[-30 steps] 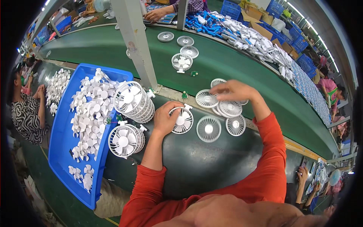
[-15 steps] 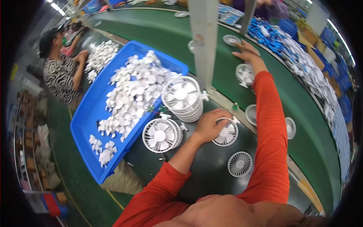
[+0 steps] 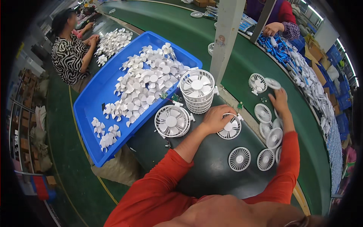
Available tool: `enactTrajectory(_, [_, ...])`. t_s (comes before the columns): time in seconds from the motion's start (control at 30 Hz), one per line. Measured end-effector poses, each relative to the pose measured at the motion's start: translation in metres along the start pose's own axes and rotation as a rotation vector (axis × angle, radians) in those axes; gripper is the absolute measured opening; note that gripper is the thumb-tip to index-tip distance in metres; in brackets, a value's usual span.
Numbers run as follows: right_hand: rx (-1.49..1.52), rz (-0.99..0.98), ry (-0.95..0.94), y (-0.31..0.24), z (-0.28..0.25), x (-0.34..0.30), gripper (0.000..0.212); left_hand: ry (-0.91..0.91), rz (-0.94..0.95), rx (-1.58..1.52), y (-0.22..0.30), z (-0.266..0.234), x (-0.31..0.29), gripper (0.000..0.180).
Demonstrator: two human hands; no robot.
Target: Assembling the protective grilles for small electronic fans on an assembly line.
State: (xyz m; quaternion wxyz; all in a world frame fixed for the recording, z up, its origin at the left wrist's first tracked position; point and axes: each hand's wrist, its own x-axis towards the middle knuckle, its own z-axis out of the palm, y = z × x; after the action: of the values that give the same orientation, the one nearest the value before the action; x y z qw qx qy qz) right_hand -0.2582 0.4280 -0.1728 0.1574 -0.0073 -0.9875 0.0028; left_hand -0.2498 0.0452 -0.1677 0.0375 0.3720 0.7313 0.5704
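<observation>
One blue tray [image 3: 90, 104], two stacks of caged fans [image 3: 197, 92] [image 3: 172, 121]
At least two single fans [image 3: 229, 129], at least seven round white grilles [image 3: 239, 159], at least three small green boards [image 3: 240, 105]; white blades [image 3: 145, 83] in the tray, too many to count.

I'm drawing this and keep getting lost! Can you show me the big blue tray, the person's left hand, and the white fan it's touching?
Blue tray [image 3: 90, 103]: head view, bare left part of its floor.
Left hand [image 3: 216, 119]: head view, back of the hand.
White fan [image 3: 229, 128]: head view, its middle hub.
</observation>
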Motion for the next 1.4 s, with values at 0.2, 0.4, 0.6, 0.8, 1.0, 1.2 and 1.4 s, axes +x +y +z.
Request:
enactTrajectory(0.2, [0.246, 0.023, -0.225, -0.062, -0.085, -0.079, 0.038, 0.007, -0.040, 0.030, -0.004, -0.002, -0.006, 0.011])
enactTrajectory(0.4, [0.267, 0.225, -0.143, -0.077, -0.117, -0.099, 0.022, -0.023, -0.014, 0.027, -0.005, 0.006, -0.001, 0.013])
enactTrajectory(0.6, [0.225, 0.057, 0.195, -0.021, -0.068, -0.051, 0.040, -0.008, -0.031, -0.046, -0.014, 0.004, -0.002, 0.014])
enactTrajectory(0.8, [0.256, 0.247, -0.061, -0.029, -0.040, -0.085, 0.039, -0.021, -0.064, -0.017, -0.008, 0.005, 0.002, 0.012])
enactTrajectory(1.0, [0.332, 0.125, -0.192, -0.078, -0.088, -0.128, 0.043, -0.024, -0.058, -0.009, -0.009, 0.005, 0.001, 0.014])
enactTrajectory(1.2, [0.452, 0.231, -0.293, -0.138, -0.129, -0.124, 0.027, -0.030, -0.094, 0.016, -0.009, 0.001, -0.002, 0.014])
enactTrajectory(1.4, [0.363, 0.196, 0.016, -0.141, -0.086, -0.107, 0.037, -0.061, -0.079, 0.048, -0.006, 0.004, 0.002, 0.014])
